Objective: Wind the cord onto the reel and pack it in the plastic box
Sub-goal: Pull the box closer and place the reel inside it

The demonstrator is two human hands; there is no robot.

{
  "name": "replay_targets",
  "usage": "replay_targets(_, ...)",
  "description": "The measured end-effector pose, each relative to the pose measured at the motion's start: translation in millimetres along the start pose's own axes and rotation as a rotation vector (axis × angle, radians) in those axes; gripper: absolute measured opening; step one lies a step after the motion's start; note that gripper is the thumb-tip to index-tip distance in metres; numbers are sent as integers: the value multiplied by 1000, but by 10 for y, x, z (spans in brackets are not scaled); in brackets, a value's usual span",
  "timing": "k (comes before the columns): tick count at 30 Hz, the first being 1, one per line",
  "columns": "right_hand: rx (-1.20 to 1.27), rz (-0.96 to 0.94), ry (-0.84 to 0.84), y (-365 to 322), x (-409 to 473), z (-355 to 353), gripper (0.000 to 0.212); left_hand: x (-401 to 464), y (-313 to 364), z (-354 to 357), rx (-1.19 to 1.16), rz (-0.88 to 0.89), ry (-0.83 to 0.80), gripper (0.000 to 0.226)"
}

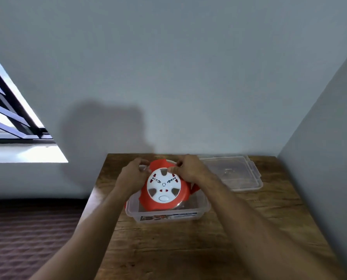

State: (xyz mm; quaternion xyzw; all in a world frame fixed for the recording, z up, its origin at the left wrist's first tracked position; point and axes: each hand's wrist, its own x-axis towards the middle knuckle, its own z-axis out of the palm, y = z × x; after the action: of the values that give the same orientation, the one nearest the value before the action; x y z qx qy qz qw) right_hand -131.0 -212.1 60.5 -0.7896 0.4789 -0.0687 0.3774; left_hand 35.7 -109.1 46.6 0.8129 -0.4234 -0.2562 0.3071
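Note:
A round red cord reel with a white socket face is tilted in the clear plastic box, its far edge raised above the box rim. My left hand grips the reel's upper left edge, fingers curled round it. My right hand grips the upper right edge, with thumb and fingers pinching the rim. The cord itself is not visible; it may be hidden inside the reel.
The box stands on a wooden table in a corner between grey walls. A clear plastic lid lies flat behind and to the right of the box. A window is at the left.

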Motion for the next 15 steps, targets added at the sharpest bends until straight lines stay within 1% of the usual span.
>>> replay_targets(2,-26,42,-25,12,57,39,37,41,11,45,85,12,0,37)
replay_targets(6,-52,154,-153,82,85,133,35,59,25,178,197,33,-48,46)
replay_targets(10,-95,181,-168,171,39,221,32,43,1,312,245,40,-57,46)
replay_targets(13,-117,183,-154,218,21,241,26,5,-7,375,261,52,9,40)
replay_targets(15,-93,176,-131,226,6,260,29,-28,-7,388,260,57,48,38)
